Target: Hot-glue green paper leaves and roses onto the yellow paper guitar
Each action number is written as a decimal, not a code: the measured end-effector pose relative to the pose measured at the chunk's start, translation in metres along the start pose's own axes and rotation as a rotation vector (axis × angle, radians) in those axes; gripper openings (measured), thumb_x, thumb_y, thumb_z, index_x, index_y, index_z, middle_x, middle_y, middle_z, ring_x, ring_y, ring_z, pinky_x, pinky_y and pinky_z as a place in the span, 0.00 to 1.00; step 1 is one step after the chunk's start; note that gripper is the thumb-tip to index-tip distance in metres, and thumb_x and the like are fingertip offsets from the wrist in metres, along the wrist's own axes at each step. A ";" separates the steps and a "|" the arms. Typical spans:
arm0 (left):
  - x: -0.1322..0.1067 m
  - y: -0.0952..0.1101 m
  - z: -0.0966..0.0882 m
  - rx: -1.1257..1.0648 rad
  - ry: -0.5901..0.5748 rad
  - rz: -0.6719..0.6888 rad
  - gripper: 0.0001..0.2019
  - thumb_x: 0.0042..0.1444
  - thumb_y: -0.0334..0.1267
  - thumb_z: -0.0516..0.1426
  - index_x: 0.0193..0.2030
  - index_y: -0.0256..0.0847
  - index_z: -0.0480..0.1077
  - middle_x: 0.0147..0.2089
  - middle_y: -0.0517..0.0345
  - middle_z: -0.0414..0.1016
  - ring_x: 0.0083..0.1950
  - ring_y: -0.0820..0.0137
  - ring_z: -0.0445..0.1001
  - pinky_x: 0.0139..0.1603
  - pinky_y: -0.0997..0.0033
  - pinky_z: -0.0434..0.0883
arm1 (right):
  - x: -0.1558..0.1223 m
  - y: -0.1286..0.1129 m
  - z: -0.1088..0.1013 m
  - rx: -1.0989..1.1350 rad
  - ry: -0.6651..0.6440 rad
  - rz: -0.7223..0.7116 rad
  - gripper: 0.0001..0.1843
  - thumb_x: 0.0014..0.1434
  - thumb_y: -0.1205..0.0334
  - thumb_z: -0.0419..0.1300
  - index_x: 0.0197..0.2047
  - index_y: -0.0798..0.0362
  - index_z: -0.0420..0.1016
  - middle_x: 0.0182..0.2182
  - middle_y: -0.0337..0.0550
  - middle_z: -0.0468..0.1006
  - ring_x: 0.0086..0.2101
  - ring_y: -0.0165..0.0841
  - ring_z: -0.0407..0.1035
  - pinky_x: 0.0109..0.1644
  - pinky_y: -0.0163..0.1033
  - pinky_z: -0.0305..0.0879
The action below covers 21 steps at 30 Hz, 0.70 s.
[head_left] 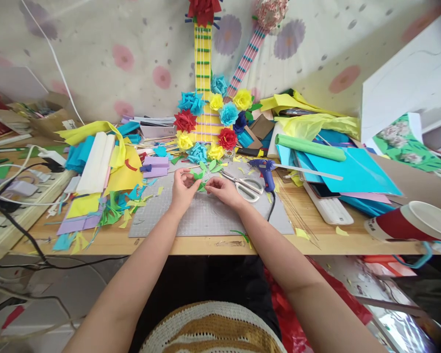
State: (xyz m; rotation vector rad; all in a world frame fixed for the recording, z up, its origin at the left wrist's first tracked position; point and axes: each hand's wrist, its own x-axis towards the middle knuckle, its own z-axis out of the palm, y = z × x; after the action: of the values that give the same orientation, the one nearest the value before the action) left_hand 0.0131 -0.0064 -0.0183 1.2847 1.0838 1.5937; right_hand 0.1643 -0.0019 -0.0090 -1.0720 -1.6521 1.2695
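Over the grey cutting mat point(150, 220), my left hand point(184, 189) pinches green paper leaves point(197, 175) between thumb and fingers. My right hand point(223, 190) is closed close beside it, its fingertips at the lower edge of the same leaves; what exactly they grip is too small to make out. More cut green leaves lie just beyond my fingers. White-handled scissors point(250, 189) rest to the right of my right hand, and a blue glue gun point(266, 174) stands past them. Behind, a yellow paper guitar point(203, 68) decorated with paper roses leans against the wall.
Coloured paper rolls and scraps point(84, 206) crowd the left side, near a power strip point(33, 206) with cables. At right are blue paper sheets point(356, 169), a green roll point(310, 147), thin wires and a paper cup point(411, 220) near the table's front edge.
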 end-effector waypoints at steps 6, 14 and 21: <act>0.000 0.001 -0.001 0.017 -0.009 -0.013 0.25 0.40 0.36 0.64 0.44 0.43 0.57 0.31 0.63 0.69 0.30 0.75 0.70 0.31 0.76 0.66 | -0.002 -0.003 0.000 0.004 -0.012 -0.001 0.11 0.47 0.54 0.59 0.27 0.53 0.67 0.21 0.35 0.70 0.22 0.26 0.59 0.28 0.34 0.54; -0.001 0.002 0.000 0.022 0.006 -0.022 0.24 0.41 0.35 0.63 0.44 0.43 0.57 0.30 0.64 0.70 0.31 0.75 0.71 0.33 0.75 0.66 | -0.005 -0.009 0.000 0.009 -0.005 0.004 0.11 0.47 0.53 0.59 0.27 0.52 0.67 0.21 0.35 0.69 0.21 0.25 0.57 0.26 0.34 0.53; -0.002 0.001 0.000 0.052 0.006 0.002 0.26 0.41 0.35 0.63 0.47 0.43 0.57 0.30 0.63 0.71 0.31 0.75 0.71 0.33 0.75 0.66 | -0.005 -0.009 0.001 0.044 -0.023 0.027 0.13 0.47 0.52 0.60 0.27 0.53 0.67 0.21 0.35 0.70 0.20 0.25 0.58 0.25 0.33 0.55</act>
State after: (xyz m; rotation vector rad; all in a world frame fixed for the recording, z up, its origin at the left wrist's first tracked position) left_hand 0.0133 -0.0083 -0.0181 1.3157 1.1348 1.5812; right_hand 0.1640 -0.0083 -0.0006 -1.0604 -1.6236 1.3343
